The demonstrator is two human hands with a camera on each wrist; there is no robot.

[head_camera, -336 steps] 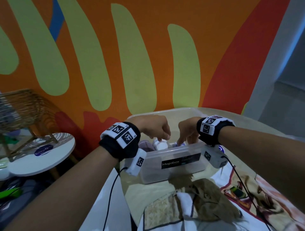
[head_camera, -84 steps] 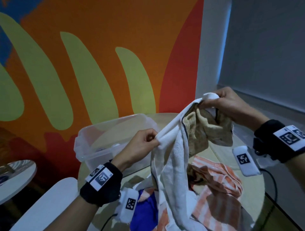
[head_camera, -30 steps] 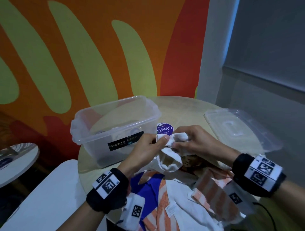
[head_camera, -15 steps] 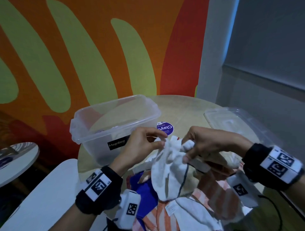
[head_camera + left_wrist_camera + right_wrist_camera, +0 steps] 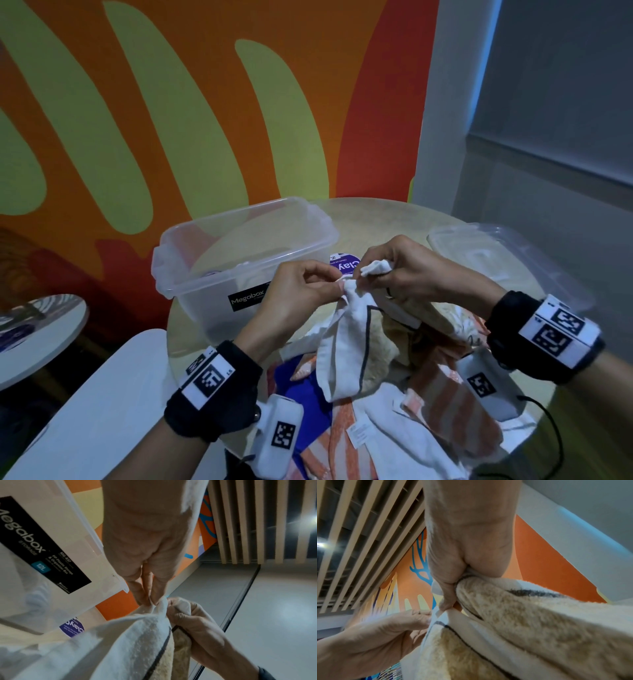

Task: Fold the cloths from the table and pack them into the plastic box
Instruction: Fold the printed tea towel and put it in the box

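A white and beige towel with a thin dark line (image 5: 346, 346) hangs above the table between both hands. My left hand (image 5: 308, 291) pinches one corner of it, seen close in the left wrist view (image 5: 154, 601). Right beside it my right hand (image 5: 394, 274) grips another part of the same towel (image 5: 522, 615), a white corner sticking out above its fingers. The clear plastic box (image 5: 239, 246) labelled Megabox stands open just behind my left hand, with some pale cloth low inside. More cloths lie heaped below the hands: orange-striped (image 5: 455, 407), blue (image 5: 305, 394) and white (image 5: 400, 435).
The box's clear lid (image 5: 507, 260) lies on the round table at the right, by the table's edge. A purple round sticker (image 5: 346, 265) sits on the tabletop behind the hands. A white seat (image 5: 96, 411) and a small round side table (image 5: 34, 329) stand at the left.
The hands have drawn closer together and slightly higher, bunching the towel's top edge between them; the towel now hangs narrower. Earlier it was spread wide in the air.
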